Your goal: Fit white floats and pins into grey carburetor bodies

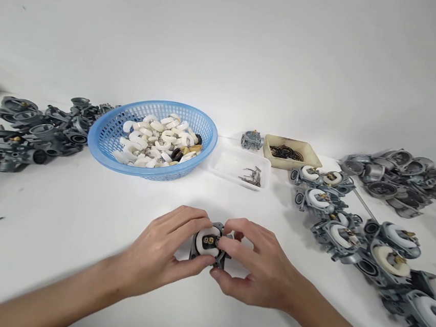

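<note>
I hold the metal part (210,245) tight between my left hand (167,251) and right hand (257,270), below the blue basket (105,132).

A blue basket (101,137) of white rings, two trays (221,170) and heaped grey castings (394,175) line the white table (82,212).

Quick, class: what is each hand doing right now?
Left hand: closed on the grey metal part with a white ring.
Right hand: closed on the same part, fingers at its top.
</note>
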The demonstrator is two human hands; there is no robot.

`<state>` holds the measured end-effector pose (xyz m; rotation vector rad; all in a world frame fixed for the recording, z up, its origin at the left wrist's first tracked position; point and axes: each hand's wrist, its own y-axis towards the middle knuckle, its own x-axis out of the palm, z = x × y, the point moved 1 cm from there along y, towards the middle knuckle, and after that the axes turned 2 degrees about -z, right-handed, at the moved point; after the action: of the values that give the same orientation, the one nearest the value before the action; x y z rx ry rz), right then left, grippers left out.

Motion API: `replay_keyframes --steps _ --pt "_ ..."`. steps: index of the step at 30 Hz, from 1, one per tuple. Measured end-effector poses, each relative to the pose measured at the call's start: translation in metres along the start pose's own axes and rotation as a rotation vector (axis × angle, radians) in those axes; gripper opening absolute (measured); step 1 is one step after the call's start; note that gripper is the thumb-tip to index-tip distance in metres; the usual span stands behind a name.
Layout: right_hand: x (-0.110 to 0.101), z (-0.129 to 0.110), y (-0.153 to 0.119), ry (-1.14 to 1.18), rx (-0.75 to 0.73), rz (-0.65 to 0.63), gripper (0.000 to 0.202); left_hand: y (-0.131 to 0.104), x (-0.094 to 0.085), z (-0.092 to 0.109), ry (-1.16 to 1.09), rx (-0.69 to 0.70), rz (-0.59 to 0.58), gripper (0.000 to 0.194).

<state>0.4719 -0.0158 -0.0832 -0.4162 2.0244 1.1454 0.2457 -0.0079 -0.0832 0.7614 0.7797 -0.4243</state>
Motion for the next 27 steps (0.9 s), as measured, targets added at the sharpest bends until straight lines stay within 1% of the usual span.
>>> replay_keyframes --steps 6,9,14,20,27 --pt "0.0013 0.0005 -0.0015 0.020 -0.019 0.044 0.034 -0.0001 -0.0001 0.0001 -0.005 0.010 0.007 0.036" --pt "0.0007 -0.0001 -0.0015 0.012 -0.022 0.033 0.033 -0.0005 0.0002 -0.0003 -0.008 -0.003 0.010 0.036" --pt "-0.0002 -0.0014 0.0004 -0.019 -0.009 0.002 0.023 -0.0007 0.0005 -0.0007 -0.006 -0.008 -0.003 0.036" --pt "0.0008 -0.0010 0.0002 0.006 -0.019 0.042 0.033 -0.0005 -0.0001 -0.0003 -0.011 -0.013 -0.019 0.035" --pt "0.0001 0.0004 0.0003 -0.003 -0.017 0.032 0.032 -0.0007 -0.0001 0.0004 -0.011 -0.015 -0.004 0.034"
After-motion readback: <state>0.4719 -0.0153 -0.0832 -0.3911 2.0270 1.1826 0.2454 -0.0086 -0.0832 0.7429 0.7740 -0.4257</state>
